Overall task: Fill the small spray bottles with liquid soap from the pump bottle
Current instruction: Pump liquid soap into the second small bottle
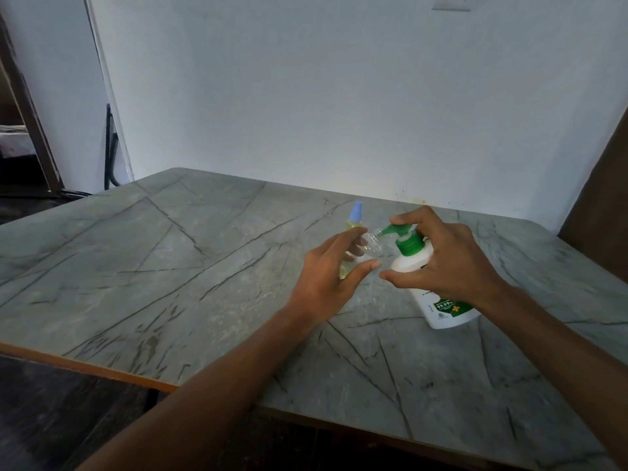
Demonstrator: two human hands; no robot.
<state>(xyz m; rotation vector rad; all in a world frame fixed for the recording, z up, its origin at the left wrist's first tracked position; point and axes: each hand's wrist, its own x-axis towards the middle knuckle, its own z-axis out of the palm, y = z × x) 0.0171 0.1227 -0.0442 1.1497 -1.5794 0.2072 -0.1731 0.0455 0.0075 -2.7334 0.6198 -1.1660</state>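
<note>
on the grey, vein-patterned table (170, 266), toward its far right part, stands a white pump bottle (407, 265) with a green collar and a green pump head (397, 229). its base rests on the tabletop and its top leans leftward in the view. the right hand (452, 260) grips this pump bottle from the right: the forefinger lies curled over the top of the pump head, the thumb presses against the white shoulder, and the remaining fingers wrap behind the body, partly covering the green label.

just left of the pump bottle, the left hand (326, 283) holds a small clear bottle (372, 241) between thumb and curled fingers. this bottle has no cap. its threaded neck is tilted to the right and meets the tip of the green spout. whether any liquid is in it cannot be told.

further left of the pump bottle and slightly behind the left hand, a second small spray bottle (353, 227) stands upright on the table. it carries a pale blue spray cap and holds yellowish liquid. its lower part is hidden by the fingers.

behind the pump bottle rises a plain white wall (339, 96).
</note>
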